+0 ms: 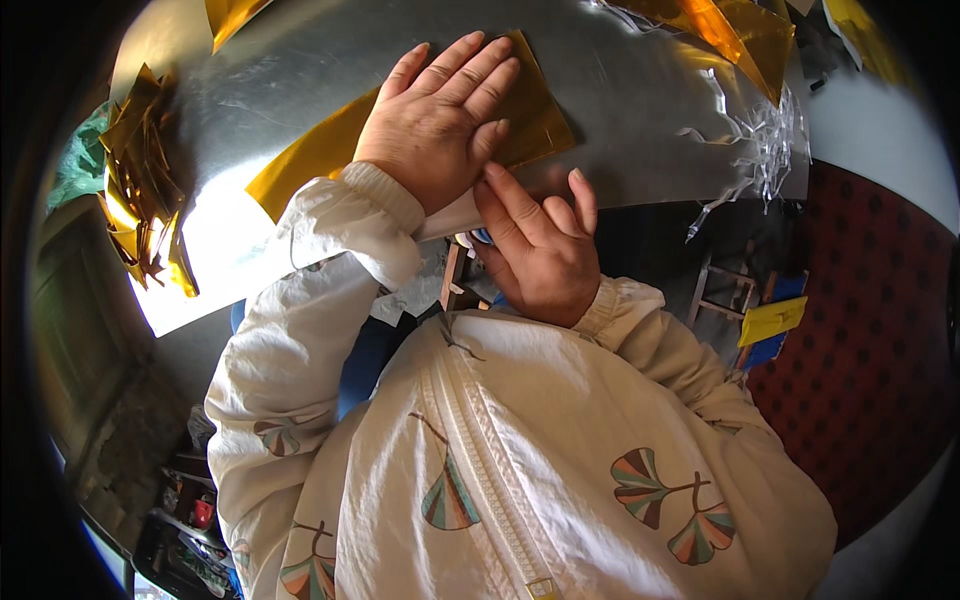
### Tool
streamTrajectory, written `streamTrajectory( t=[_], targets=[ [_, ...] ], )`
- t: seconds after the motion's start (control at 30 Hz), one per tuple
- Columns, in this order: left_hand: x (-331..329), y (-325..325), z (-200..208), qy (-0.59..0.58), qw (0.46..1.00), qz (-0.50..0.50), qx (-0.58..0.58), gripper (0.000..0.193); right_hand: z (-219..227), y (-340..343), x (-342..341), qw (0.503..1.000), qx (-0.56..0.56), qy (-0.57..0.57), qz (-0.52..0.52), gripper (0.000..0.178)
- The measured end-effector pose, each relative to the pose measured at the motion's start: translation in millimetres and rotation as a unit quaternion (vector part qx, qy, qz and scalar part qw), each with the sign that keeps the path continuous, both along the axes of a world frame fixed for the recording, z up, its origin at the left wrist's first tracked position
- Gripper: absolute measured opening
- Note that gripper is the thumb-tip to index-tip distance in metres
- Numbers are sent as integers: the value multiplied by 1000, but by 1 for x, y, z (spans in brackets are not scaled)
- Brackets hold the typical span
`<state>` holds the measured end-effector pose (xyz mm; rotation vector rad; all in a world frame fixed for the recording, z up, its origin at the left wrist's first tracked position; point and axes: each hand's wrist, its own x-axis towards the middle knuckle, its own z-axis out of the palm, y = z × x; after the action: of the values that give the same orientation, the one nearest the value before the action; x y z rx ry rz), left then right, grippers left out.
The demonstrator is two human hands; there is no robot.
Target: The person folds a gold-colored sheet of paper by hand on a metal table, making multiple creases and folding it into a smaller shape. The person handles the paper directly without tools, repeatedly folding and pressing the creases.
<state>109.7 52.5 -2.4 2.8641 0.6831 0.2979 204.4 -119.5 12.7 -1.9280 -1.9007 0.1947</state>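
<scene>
A sheet of shiny gold film (315,155) lies across the grey metal tabletop (270,95). My left hand (430,125) rests flat on it, palm down with fingers stretched out, hiding its middle. Close beside the left wrist, at the table's near edge, is my right hand (545,240). Its index and middle fingers reach toward the base of my left thumb, while the other fingers stand apart and bent. I see nothing held in it, though the underside of the hand is hidden.
A bundle of folded gold film strips (145,185) sits at the table's left end. At the right lie curled clear plastic shreds (765,145), with more gold film (735,40) behind them. Below, on the right, a wooden stool frame (725,290) stands near a yellow piece (773,321).
</scene>
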Motion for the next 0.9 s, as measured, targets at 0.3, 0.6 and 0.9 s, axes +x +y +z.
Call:
streamTrajectory(
  t=[0.3, 0.6, 0.9],
  targets=[
    [0, 0, 1, -7, 1000, -6, 6, 54, 6, -1, 15, 991, -19, -110, -72, 48],
    [0, -2, 1, -11, 1000, -4, -3, 55, 20, -1, 56, 976, -46, -171, -127, 47],
    [0, -1, 12, 57, 998, -12, -11, 57, 12, 80, 17, 957, 157, 243, 17, 64]
  ],
)
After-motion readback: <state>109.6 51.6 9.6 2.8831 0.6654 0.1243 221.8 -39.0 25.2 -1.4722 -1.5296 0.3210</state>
